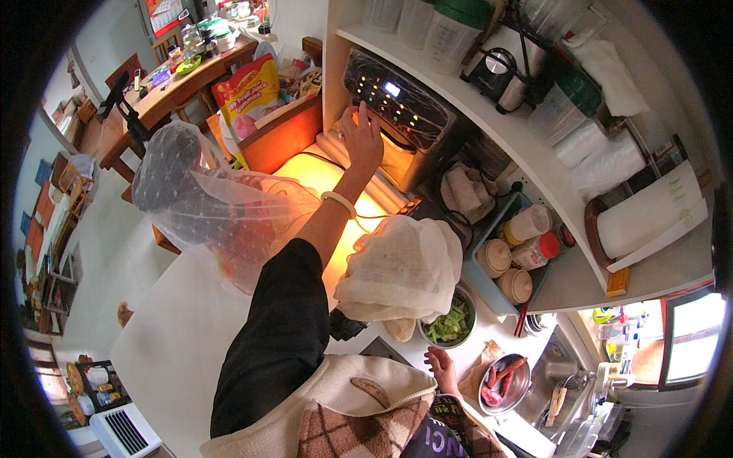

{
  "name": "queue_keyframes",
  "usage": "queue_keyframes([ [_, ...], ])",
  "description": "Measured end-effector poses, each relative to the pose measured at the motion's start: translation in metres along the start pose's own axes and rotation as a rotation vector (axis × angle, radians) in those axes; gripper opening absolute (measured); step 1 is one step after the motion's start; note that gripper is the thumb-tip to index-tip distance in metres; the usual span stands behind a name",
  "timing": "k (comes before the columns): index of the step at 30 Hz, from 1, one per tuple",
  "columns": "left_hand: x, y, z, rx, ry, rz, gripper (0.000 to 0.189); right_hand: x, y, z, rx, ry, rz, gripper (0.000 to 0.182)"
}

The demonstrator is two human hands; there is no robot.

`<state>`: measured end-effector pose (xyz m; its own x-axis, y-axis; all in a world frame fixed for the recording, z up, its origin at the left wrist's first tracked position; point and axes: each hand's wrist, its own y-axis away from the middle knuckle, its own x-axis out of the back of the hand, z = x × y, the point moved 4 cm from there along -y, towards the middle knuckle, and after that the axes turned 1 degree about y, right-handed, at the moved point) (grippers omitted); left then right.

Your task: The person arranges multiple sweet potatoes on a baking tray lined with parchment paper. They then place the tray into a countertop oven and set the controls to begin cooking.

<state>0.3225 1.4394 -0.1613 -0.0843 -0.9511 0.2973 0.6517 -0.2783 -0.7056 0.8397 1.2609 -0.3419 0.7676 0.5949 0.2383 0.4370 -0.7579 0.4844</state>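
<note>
My left hand (362, 140) is raised to the front of a black countertop oven (401, 109), fingertips at the lower edge of its lit control panel. An orange glow comes from below the panel and falls on the counter. My right hand (442, 369) hangs low near the counter edge, fingers slightly bent, holding nothing. It is between a metal bowl of green leafy vegetables (452, 323) and a metal bowl with reddish sausages or similar pieces (504, 383). A cream cloth cover (401, 269) stands below the oven.
Sheer netting (212, 200) drapes over items at left. A blue-grey bin (492, 280) holds jars beside the oven. The shelf (538, 154) above carries lidded containers and a blender base (501, 68); a paper towel roll (647, 214) sits at its end. A sink (552, 383) is at lower right.
</note>
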Motion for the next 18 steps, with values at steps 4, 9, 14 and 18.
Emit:
queue_keyframes([
  [4,-0.012,-0.007,-0.001,0.004,-0.086,-0.096,0.047,0.0,0.0,0.0,0.0,-0.007,0.005,0.03],
  [9,-0.012,-0.008,0.0,0.031,-0.097,-0.103,0.047,0.001,0.001,0.001,0.001,-0.017,0.004,0.031],
  [14,-0.008,-0.01,0.004,0.03,-0.073,-0.047,0.044,0.001,0.0,0.001,0.004,0.004,-0.007,0.031],
  [18,-0.007,-0.014,0.005,-0.005,-0.023,-0.075,0.044,-0.001,-0.001,-0.001,-0.007,0.004,-0.02,0.031],
])
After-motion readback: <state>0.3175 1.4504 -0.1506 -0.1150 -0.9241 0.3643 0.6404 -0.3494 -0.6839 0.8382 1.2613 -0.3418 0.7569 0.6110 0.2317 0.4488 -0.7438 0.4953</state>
